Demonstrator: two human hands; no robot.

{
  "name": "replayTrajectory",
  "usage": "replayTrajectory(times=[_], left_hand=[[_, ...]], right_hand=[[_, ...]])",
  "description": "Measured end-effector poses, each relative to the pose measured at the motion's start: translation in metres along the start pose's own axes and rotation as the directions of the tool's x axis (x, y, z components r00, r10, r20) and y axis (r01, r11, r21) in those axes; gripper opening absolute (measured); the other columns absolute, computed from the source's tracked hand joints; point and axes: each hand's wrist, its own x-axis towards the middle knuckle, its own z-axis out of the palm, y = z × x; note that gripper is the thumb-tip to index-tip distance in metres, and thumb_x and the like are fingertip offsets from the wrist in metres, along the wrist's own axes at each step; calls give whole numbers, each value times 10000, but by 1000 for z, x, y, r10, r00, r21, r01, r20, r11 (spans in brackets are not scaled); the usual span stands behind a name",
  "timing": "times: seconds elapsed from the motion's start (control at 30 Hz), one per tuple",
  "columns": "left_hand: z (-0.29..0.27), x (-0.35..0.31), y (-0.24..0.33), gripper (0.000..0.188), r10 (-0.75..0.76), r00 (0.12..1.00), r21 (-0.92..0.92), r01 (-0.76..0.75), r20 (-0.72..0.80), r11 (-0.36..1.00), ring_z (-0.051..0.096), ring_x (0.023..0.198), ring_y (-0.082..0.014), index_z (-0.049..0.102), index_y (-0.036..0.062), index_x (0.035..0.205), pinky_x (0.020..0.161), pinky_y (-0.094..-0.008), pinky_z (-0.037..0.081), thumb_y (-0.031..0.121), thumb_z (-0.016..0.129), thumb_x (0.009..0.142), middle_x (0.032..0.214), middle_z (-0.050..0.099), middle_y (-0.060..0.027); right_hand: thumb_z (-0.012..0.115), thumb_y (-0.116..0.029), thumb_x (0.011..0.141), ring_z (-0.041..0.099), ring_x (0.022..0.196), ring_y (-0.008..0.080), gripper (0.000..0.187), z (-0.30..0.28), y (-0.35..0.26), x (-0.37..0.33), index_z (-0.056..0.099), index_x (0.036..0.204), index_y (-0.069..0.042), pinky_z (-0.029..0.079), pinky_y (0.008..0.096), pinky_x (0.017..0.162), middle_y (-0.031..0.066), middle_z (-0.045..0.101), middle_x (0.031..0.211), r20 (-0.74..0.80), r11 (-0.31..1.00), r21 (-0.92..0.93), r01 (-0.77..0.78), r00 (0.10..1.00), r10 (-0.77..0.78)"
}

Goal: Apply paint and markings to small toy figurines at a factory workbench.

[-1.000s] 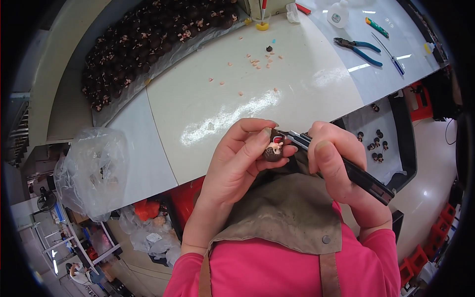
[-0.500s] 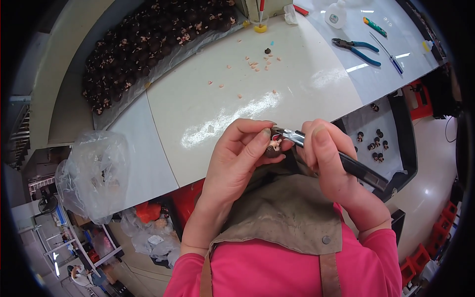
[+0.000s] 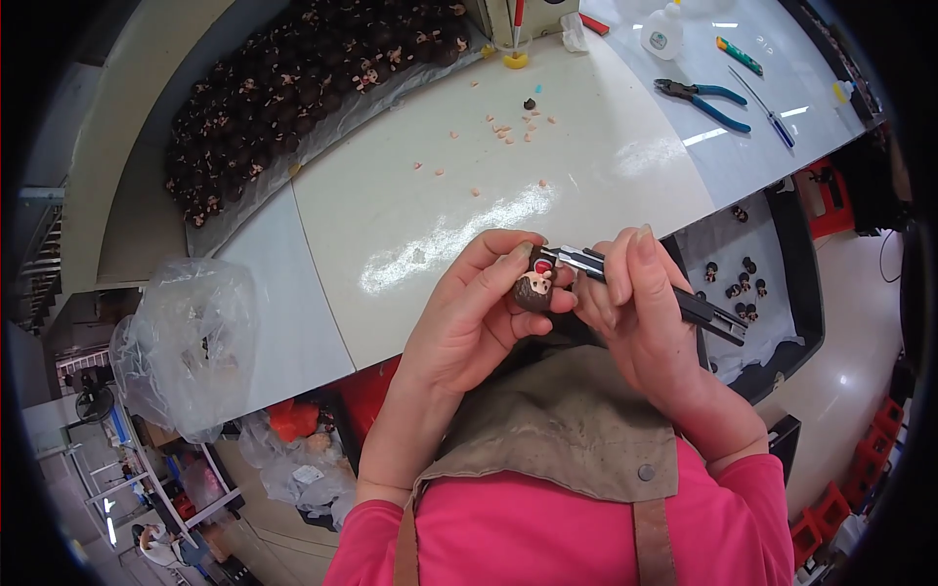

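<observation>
Between its thumb and fingers, my left hand [image 3: 474, 298] grips a small doll figurine [image 3: 534, 287] with a brown-haired head and a dark body bearing a red and white patch. The figurine's head points down toward me. My right hand [image 3: 640, 298] is closed round a black-handled utility knife [image 3: 699, 310]. Its metal blade end reaches left to the figurine's body, close to my left fingertips. Whether the blade touches the figurine I cannot tell. On the table beyond my hands lie several small skin-coloured scraps [image 3: 502, 131] and a small dark piece [image 3: 530, 104].
A heap of similar figurines [image 3: 313, 93] fills the far left. A plastic bag [image 3: 186, 342] hangs at the table's left edge. Pliers [image 3: 703, 100], a screwdriver [image 3: 772, 117], a green cutter [image 3: 740, 56] and a white bottle [image 3: 661, 31] lie far right. A black tray [image 3: 806, 264] holds several figurines.
My left hand has turned the figurine, so its face and red patch show more. The utility knife has shifted slightly, its handle end moving left and up, still in my right hand.
</observation>
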Motion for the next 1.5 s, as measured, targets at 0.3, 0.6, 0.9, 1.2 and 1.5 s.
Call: replayTrajectory(times=[0.3, 0.6, 0.9, 1.2, 1.5], left_hand=[[-5, -2, 3, 215, -72, 995, -183, 83, 66, 980, 636, 762, -235, 489, 60, 1128, 558, -256, 545, 172, 422, 956, 927, 590, -187], [-10, -2, 3, 233, -77, 982, -235, 117, 172, 965, 658, 784, -204, 449, 30, 1124, 599, -249, 573, 189, 442, 954, 948, 619, -167], [-15, 0, 5, 228, -92, 970, -259, 150, 224, 954, 656, 768, -202, 447, 26, 1124, 603, -258, 574, 181, 430, 957, 939, 613, -171], [-6, -3, 0, 262, -64, 984, -190, 96, 167, 977, 653, 766, -185, 443, 27, 1142, 601, -247, 572, 220, 411, 968, 992, 601, -179], [-1, -9, -18, 330, -142, 987, -5, 143, 68, 990, 610, 765, -137, 471, 11, 1228, 613, -203, 520, 200, 420, 963, 1138, 560, -185]], right_hand=[[334, -391, 979, 319, 530, 90, 400, 1, -2, 2, 370, 700, -106, 291, 228, 523, 6, 341, 582, 28, 997, -71, 28, 999, -26], [343, -401, 975, 309, 519, 86, 402, 4, -2, 0, 369, 704, -106, 279, 228, 510, 3, 337, 581, 54, 993, -108, 49, 998, -43], [333, -409, 976, 321, 525, 95, 398, 4, -3, 3, 371, 711, -114, 290, 234, 523, 8, 348, 575, 80, 1000, 15, -15, 997, 14], [270, -386, 992, 281, 462, 90, 395, -1, -24, -1, 362, 694, -144, 288, 238, 511, -18, 335, 526, 116, 985, 2, 172, 979, -171], [440, -410, 937, 305, 481, 96, 394, -38, -19, -12, 376, 672, -126, 285, 259, 508, -14, 348, 566, 177, 966, -110, 234, 961, -213]])
